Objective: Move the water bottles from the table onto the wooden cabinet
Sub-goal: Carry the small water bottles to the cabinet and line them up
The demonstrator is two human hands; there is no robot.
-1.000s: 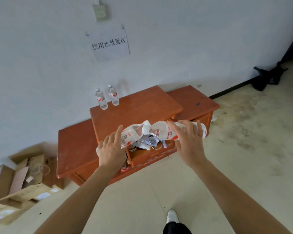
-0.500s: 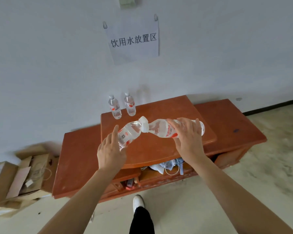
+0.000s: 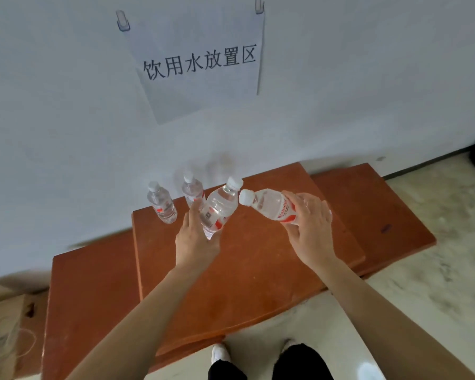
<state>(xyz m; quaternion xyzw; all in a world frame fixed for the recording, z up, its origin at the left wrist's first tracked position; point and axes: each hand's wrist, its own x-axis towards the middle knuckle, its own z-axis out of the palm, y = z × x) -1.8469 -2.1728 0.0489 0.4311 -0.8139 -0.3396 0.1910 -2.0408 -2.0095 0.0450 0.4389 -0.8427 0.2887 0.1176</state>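
Left hand [image 3: 195, 242]: fingers curled round the lower body of a clear bottle [image 3: 218, 208], thumb up along its near side, grip closed. Long axis tilted, white cap up and away toward the wall, base hidden in the palm. Held above the raised middle section of the wooden cabinet [image 3: 258, 270], not touching it.

Right hand [image 3: 309, 229]: fingers wrapped over the lower half of a second bottle [image 3: 269, 205], closed on it. Long axis close to level, cap pointing left toward the first bottle's neck; the two caps near each other, contact not clear. Red label lettering visible just past the fingers.

Behind the left hand, near the wall at the cabinet's back left corner: two standing bottles [image 3: 161, 205], upright, caps up, side by side.

Above on the wall: a paper sign [image 3: 200, 61] with printed characters, clipped at its top corners.
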